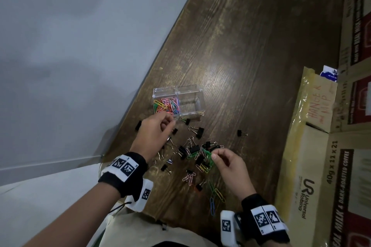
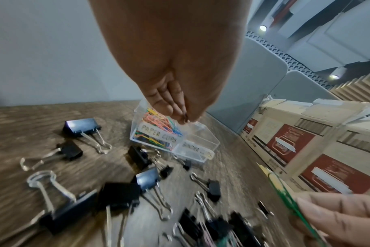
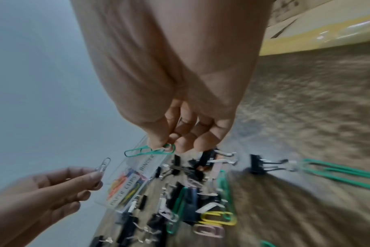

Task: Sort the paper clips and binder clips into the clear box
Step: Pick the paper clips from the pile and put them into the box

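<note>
Pinching a green paper clip [image 3: 150,151] between thumb and fingertips, your right hand [image 1: 230,168] hovers over the mixed pile of binder clips [image 1: 197,151] and paper clips [image 1: 202,166] on the wooden table [image 1: 251,46]. Your left hand [image 1: 154,134], fingers curled, pinches a small silver paper clip [image 3: 103,164] just beside the near wall of the clear box [image 1: 190,90]. Box has 2 compartments: left one, labelled PAPER CLIPS, holds colored clips [image 1: 166,105]; right one, labelled BINDER, shows no clips; cardboard cartons [image 1: 313,166] stand along the table's right side.
</note>
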`<action>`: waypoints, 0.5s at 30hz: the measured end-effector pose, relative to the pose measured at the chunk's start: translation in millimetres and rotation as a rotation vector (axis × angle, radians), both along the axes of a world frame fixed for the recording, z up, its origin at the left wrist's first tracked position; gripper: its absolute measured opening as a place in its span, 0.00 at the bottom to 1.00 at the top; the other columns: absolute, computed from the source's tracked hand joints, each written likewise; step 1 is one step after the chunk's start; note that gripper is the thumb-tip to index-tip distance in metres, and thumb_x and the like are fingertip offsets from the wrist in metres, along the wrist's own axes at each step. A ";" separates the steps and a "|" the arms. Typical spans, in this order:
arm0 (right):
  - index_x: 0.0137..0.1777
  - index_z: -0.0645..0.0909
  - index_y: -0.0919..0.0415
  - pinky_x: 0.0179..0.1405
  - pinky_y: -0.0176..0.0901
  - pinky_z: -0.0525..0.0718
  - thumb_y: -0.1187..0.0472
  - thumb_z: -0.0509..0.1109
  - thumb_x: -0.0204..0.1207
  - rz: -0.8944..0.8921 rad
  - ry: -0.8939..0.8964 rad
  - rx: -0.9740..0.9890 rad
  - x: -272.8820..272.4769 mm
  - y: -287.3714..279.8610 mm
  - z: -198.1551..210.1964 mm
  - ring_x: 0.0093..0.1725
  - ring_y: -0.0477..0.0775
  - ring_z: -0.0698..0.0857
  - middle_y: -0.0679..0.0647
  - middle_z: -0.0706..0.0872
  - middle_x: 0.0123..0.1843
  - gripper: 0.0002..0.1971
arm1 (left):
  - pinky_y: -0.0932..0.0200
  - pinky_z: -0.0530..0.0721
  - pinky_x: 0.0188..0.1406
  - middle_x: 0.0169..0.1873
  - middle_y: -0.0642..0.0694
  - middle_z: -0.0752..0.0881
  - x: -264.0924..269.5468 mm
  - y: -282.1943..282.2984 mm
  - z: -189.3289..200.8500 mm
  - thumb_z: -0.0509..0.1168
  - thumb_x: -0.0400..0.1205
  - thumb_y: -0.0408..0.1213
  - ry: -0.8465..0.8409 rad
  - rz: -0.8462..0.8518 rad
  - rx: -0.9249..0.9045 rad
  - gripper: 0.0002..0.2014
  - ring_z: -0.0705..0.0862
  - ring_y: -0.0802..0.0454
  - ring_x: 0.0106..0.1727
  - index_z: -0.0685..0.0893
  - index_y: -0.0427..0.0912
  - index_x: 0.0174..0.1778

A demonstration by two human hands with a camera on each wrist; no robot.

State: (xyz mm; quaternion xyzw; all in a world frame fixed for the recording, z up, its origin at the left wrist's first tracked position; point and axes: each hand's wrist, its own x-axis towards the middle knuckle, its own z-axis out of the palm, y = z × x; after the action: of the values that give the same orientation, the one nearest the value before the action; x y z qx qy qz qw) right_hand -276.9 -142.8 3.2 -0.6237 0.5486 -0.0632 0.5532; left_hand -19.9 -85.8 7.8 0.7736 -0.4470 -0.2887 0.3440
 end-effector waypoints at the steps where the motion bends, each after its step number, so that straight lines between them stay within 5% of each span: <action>1: 0.51 0.86 0.47 0.47 0.27 0.79 0.58 0.70 0.83 0.019 -0.018 -0.005 12.5 -5.0 3.9 0.49 0.34 0.86 0.42 0.90 0.47 0.04 | 0.70 0.82 0.39 0.38 0.57 0.86 6.1 -2.5 1.0 0.70 0.83 0.39 -0.031 0.052 -0.029 0.00 0.83 0.63 0.39 0.86 0.48 0.47; 9: 0.52 0.87 0.52 0.42 0.22 0.79 0.58 0.71 0.83 0.126 -0.120 -0.216 134.1 -48.7 11.7 0.44 0.34 0.84 0.42 0.88 0.45 0.04 | 0.65 0.81 0.44 0.46 0.54 0.87 38.4 -16.0 0.8 0.67 0.84 0.44 -0.153 0.124 -0.011 0.08 0.83 0.61 0.44 0.88 0.47 0.55; 15: 0.58 0.89 0.54 0.57 0.35 0.83 0.60 0.72 0.82 0.148 -0.089 -0.328 173.8 -59.8 2.2 0.51 0.42 0.86 0.46 0.91 0.53 0.08 | 0.60 0.85 0.47 0.46 0.56 0.84 34.7 22.5 -10.1 0.63 0.85 0.45 -0.195 0.115 0.082 0.08 0.80 0.64 0.45 0.86 0.49 0.54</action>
State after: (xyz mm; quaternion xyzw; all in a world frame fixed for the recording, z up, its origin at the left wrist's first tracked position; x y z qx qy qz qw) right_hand -103.1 -202.6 5.5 -0.7408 0.4585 -0.1385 0.4709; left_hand 14.8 -63.3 -2.3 0.8358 -0.4210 -0.2100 0.2832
